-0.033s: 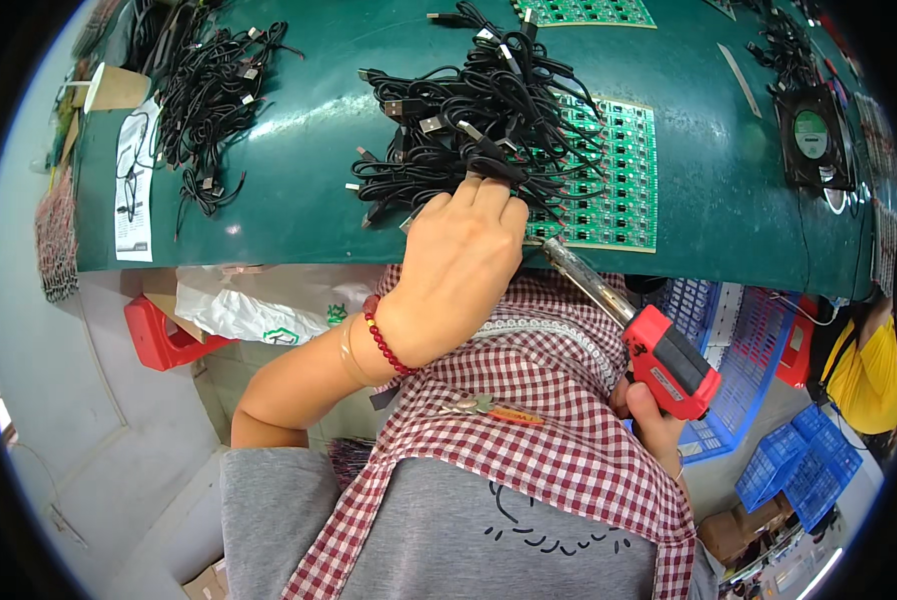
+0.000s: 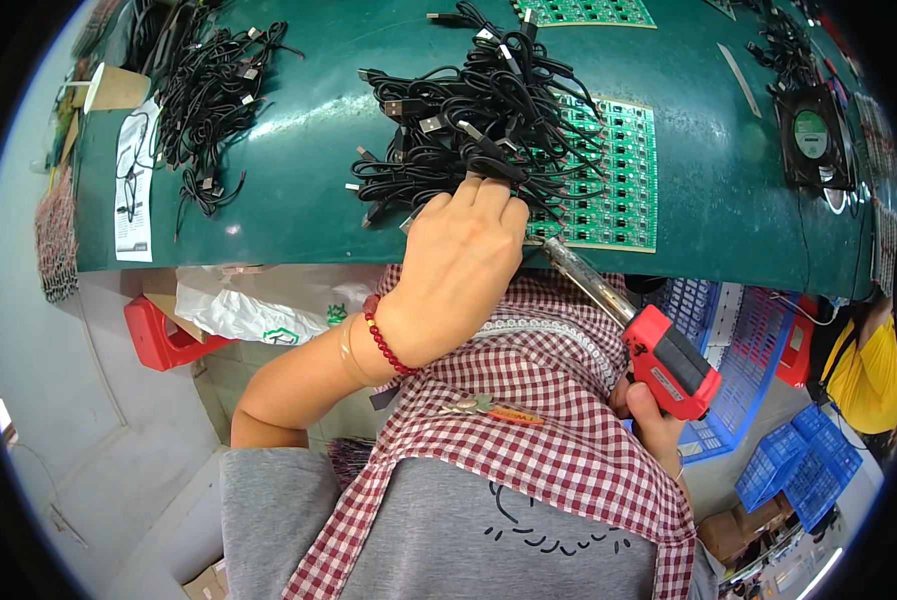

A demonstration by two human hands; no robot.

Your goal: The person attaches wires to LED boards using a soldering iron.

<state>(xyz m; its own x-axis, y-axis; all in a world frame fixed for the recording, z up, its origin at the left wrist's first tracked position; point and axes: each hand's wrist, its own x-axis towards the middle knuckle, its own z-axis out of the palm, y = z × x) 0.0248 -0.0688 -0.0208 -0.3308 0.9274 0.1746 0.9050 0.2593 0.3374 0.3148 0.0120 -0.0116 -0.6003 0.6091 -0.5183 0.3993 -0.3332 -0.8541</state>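
Observation:
My left hand (image 2: 467,240), with a red bead bracelet at its wrist, is closed at the near side of a heap of black USB cables (image 2: 449,100). Its fingers curl round a black USB cable (image 2: 491,166); the fingertips are partly hidden. Under the heap's right side lies a green circuit board panel (image 2: 629,180) with rows of small parts, and cable ends with red wires rest over it. My right hand (image 2: 654,415) grips a red and black soldering iron (image 2: 669,362). Its metal barrel points up and left, the tip beside my left hand at the panel's near edge.
More black cables (image 2: 214,100) lie at the left beside a paper sheet (image 2: 134,190) and a paper cup (image 2: 117,88). Another green panel (image 2: 589,10) is at the far edge. A black fan (image 2: 815,138) stands right. Blue crates (image 2: 729,370) sit below the table.

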